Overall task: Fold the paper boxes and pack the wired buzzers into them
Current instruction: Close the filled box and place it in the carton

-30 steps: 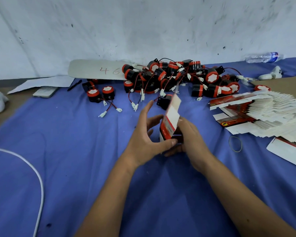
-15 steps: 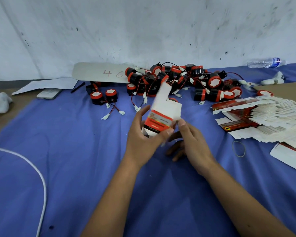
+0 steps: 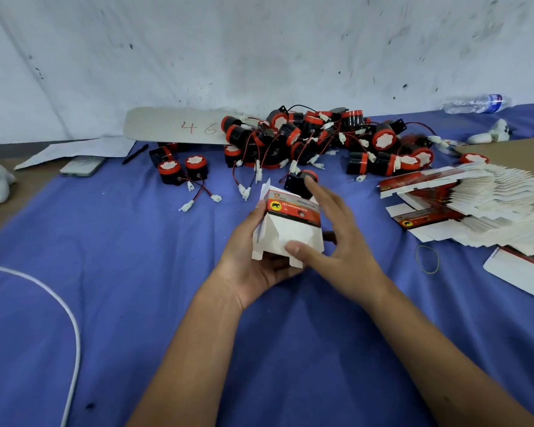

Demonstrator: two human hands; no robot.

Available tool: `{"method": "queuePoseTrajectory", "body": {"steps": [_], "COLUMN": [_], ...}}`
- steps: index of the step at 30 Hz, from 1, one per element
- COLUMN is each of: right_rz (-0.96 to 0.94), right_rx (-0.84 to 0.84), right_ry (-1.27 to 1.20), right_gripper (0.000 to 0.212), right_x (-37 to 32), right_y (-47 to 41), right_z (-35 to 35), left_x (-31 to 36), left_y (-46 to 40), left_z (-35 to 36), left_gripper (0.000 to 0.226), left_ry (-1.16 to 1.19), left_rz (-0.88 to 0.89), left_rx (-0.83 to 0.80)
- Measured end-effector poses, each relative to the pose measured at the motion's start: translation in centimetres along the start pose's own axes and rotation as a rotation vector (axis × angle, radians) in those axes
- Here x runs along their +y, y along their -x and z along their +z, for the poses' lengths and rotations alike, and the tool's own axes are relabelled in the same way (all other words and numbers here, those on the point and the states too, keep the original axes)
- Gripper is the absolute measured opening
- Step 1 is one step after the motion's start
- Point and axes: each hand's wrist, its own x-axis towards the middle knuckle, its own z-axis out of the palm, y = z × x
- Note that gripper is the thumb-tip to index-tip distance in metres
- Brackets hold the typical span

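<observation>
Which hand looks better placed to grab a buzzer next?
The right hand. Its fingers are spread and reach toward the nearest buzzer, just behind the box, while the left hand holds that box.

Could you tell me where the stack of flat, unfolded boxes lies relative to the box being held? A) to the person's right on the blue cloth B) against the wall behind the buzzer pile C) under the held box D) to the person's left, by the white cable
A: the flat boxes fan out on the blue cloth to the right of the held box, which the left hand grips.
</observation>
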Motion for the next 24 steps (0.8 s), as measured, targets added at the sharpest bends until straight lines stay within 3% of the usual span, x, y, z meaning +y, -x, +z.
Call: {"method": "queuePoseTrajectory", "body": {"steps": [6, 9, 13, 16, 19, 24], "right_rz": [-0.003, 0.075, 0.236, 0.32, 0.303, 0.289], "right_rx": [-0.007, 0.037, 0.104, 0.012, -0.184, -0.269], "right_ry": [0.191, 0.24, -0.112, -0.341, -0.368, -0.37], "right_gripper": [0.09, 0.077, 0.048, 0.051, 0.061, 0.065], "right_x": [0.5, 0.6, 0.0, -0.3, -0.5, -1.2], "right_y": [0.1, -0.2, -0.2, -0.3, 0.1, 0.4], "right_z": [-0.2, -0.1, -0.4, -0.7, -0.7, -0.7], "left_x": [0.3, 0.6, 1.1, 0.5, -0.5, -1.3], "left_y": [0.4, 0.4, 1.0, 1.0, 0.4, -0.1], "left_z": [0.0, -0.8, -2.3, -2.4, -1.6, 0.1], "left_gripper": [0.069, 0.075, 0.082, 0.088, 0.095, 0.075], "left_ry": [-0.212, -0.224, -0.278, -0.493, -0.561, -0.539], "left_rz": [0.033, 0.093, 0.152, 0.219, 0.366, 0.525], "left_rx": [-0.003, -0.058, -0.173, -0.166, -0.096, 0.001]}}
